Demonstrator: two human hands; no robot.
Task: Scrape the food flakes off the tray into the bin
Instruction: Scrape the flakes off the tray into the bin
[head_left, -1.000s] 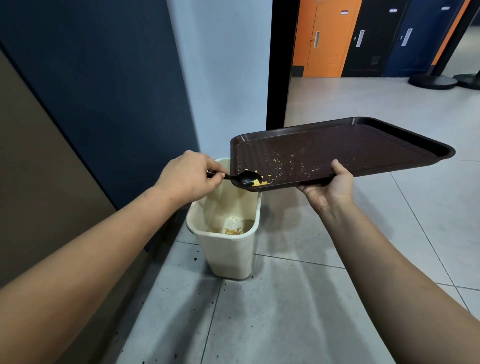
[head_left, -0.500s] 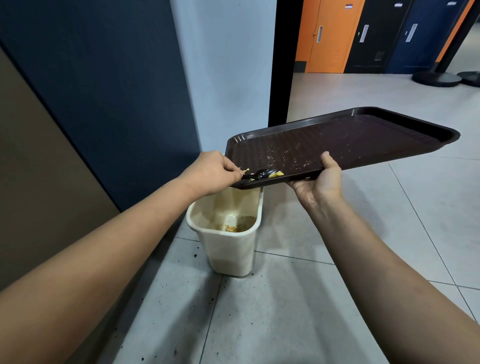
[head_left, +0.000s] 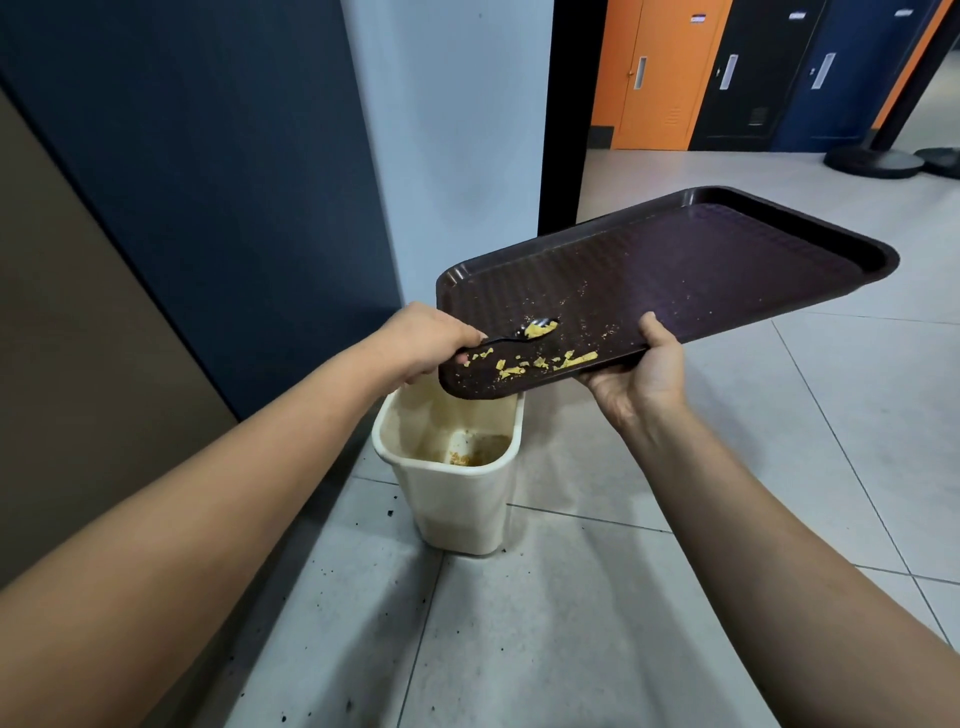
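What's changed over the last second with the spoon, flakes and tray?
The spoon, gripped by the left hand, moved from the tray's low corner further in. More flakes now lie by that edge. The right hand still holds the tray above the bin.

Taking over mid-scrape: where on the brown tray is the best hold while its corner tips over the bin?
Probably the near long rim, roughly where the right hand holds the tray now: thumb on top, fingers underneath, coming from below on the person's side. The raised lip gives the thumb a stop. That leaves the low corner free over the bin and the flakes clear for the spoon.
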